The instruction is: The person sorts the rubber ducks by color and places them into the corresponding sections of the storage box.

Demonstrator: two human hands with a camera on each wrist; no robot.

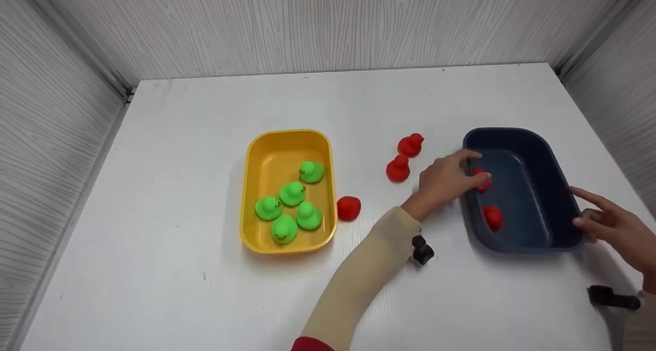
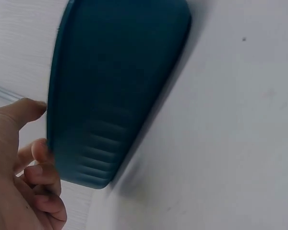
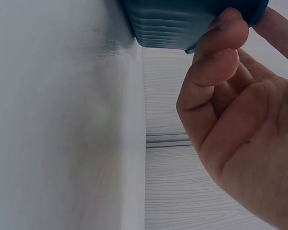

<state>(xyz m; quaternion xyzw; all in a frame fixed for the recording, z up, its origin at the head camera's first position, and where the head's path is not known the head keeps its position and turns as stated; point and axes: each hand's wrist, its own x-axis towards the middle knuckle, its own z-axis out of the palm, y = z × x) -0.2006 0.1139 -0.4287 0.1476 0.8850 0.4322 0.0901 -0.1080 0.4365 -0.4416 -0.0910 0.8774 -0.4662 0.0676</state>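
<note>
Dark blue and rounded at its corners, an open tub (image 1: 512, 202) stands toward the right side of the white table (image 1: 154, 238), with a hand at each long side. The left hand (image 1: 446, 179) holds the rim of the left wall, its index finger and thumb reaching over the edge and its other fingers curled against the outside. The right hand (image 1: 620, 228) grips the opposite rim between thumb and fingers, in a narrow hold. Whether the tub's base is slightly raised, I cannot tell.

Inside the tub, along its left wall, lie two red toys: one near the front (image 1: 493, 218), and another (image 1: 484, 186) partly hidden by the left thumb (from the head view, I cannot tell if the thumb touches it).

Between the tub and a yellow tray (image 1: 271, 166) sit two red toy ducks, an upper one (image 1: 410, 145) and a lower one (image 1: 397, 168), close together. A rounded red piece (image 1: 348, 208) lies right beside the tray's right wall. The tray contains five green toy ducks (image 1: 292, 193), four grouped toward the front and one farther back on the right.

A beige sleeve (image 1: 369, 259) covers the left forearm, and pale wood-grain panels (image 1: 307, 28) enclose the table.
</note>
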